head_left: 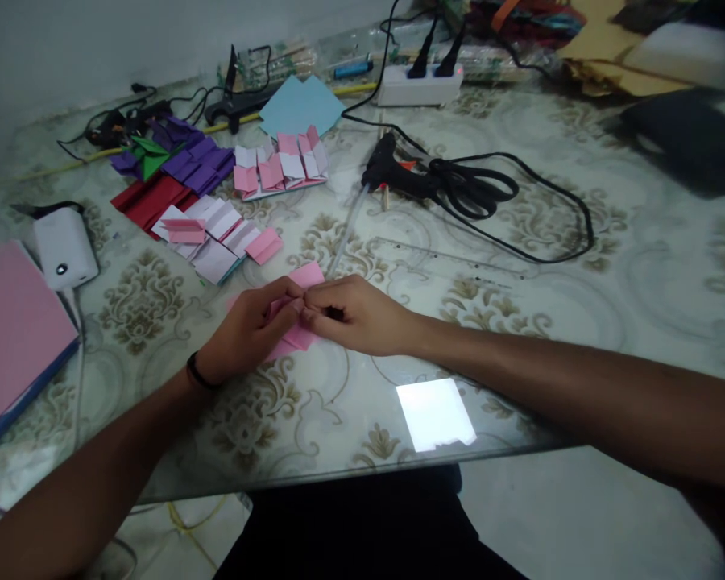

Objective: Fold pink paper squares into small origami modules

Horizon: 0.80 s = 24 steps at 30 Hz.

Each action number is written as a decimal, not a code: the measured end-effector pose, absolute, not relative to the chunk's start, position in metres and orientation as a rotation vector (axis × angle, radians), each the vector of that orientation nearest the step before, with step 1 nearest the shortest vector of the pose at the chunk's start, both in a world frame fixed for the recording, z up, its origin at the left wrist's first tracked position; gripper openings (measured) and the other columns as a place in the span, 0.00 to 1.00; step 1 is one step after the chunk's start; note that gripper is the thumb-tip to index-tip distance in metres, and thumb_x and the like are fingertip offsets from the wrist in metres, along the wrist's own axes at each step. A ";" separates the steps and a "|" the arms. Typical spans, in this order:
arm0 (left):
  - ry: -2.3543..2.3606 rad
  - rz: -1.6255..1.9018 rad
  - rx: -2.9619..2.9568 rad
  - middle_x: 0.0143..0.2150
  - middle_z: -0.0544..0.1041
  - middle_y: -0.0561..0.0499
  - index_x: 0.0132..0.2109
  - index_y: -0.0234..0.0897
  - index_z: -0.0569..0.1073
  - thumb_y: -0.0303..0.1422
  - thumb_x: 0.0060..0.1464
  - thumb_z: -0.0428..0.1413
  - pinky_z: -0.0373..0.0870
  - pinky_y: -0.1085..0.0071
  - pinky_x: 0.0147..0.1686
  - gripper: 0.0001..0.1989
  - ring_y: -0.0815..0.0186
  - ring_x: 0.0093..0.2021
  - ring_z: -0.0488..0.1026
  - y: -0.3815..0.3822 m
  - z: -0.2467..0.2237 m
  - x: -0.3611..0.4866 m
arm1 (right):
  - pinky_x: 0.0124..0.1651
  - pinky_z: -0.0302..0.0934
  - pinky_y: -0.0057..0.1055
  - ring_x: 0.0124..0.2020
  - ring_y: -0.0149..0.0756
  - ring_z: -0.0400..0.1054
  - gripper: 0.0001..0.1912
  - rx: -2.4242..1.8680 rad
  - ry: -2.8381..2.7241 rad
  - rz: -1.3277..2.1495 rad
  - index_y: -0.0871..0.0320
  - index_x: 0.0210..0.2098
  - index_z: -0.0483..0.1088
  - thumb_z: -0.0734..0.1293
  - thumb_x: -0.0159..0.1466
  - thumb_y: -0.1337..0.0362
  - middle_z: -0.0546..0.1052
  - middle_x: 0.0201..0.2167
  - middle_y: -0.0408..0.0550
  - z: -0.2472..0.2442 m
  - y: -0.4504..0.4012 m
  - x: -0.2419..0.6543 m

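A folded piece of pink paper lies under and between my hands near the middle of the table. My left hand, with a dark band at its wrist, is closed on the paper's left part, thumb and fingers pressed together. My right hand pinches the paper from the right, its fingertips touching those of my left hand. The fingers hide the paper's centre. Just beyond lie folded white and pink papers and a clear ruler.
A black glue gun with a coiled cable lies beyond my right hand, near a white power strip. Purple papers, red paper and blue sheets are at the back. A white device and pink sheets lie left.
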<state>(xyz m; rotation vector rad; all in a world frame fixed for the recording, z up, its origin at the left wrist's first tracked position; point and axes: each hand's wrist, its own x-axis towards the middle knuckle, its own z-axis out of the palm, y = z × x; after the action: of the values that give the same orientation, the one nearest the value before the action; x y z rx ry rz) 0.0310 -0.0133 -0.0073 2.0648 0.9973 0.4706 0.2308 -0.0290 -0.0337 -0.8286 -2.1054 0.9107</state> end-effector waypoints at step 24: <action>1.041 0.452 2.070 0.31 0.73 0.55 0.39 0.36 0.72 0.34 0.63 0.49 0.64 0.71 0.36 0.09 0.68 0.33 0.69 -0.014 -0.008 0.030 | 0.30 0.49 0.26 0.23 0.26 0.54 0.16 -0.823 -2.094 0.973 0.57 0.22 0.55 0.60 0.66 0.67 0.59 0.20 0.37 -0.033 -0.030 0.231</action>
<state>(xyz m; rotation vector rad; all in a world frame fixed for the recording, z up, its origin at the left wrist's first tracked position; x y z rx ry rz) 0.0300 -0.0139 -0.0077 2.0703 1.0412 0.4516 0.2309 -0.0297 -0.0328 -0.8229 -2.0943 0.9731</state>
